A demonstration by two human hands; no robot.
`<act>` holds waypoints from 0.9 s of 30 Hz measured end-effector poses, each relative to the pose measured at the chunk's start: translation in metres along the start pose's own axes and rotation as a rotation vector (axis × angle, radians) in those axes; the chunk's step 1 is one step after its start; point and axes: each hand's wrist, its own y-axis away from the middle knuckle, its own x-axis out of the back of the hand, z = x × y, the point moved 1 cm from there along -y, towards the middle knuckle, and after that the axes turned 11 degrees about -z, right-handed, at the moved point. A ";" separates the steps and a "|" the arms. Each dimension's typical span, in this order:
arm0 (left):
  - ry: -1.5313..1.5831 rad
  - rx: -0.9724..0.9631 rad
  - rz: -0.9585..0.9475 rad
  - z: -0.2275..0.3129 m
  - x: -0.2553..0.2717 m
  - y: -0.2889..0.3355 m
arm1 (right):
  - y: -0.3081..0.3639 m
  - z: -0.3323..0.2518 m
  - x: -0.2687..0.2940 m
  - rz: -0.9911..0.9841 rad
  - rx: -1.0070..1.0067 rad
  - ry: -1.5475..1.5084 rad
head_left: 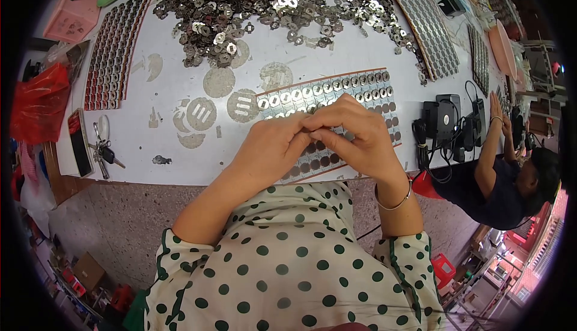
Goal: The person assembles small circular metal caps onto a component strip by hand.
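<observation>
My left hand (270, 141) and my right hand (356, 128) meet fingertip to fingertip over a flat panel (384, 108) at the table's near edge. Both are closed in a pinch; whatever sits between the fingers is too small or hidden to make out. Rows of round places cover the panel. Shiny metal pieces with holes fill the far rows, while the nearer rows show plain dark discs. My hands cover part of its middle. Beyond it lies a large heap of small flat metal pieces (240, 6), spilling toward the right.
Similar filled panels lie at left (114, 54) and right (424, 27). Keys (105, 153) and a dark phone-like slab (79, 141) rest near the left edge. Black adapters with cables (445, 120) stand at right, close to another person (505, 180). A pink basket (72, 9) stands far left.
</observation>
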 end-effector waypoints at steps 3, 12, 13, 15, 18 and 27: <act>0.043 -0.010 -0.028 0.008 -0.001 -0.001 | 0.006 0.009 -0.006 0.085 -0.056 -0.154; 0.047 -0.079 -0.054 0.001 -0.014 0.001 | 0.019 0.016 -0.007 0.141 -0.105 -0.339; 0.083 -0.024 -0.022 0.004 -0.016 0.003 | 0.020 0.018 -0.006 0.175 -0.124 -0.370; 0.123 0.035 0.011 0.002 -0.022 0.007 | 0.024 0.023 0.000 0.189 -0.256 -0.362; -0.404 -0.224 0.128 -0.008 -0.032 0.019 | 0.031 0.031 0.007 0.144 -0.463 -0.326; -0.733 -0.269 0.051 -0.012 -0.048 0.032 | 0.023 0.036 -0.003 -0.001 -0.411 -0.052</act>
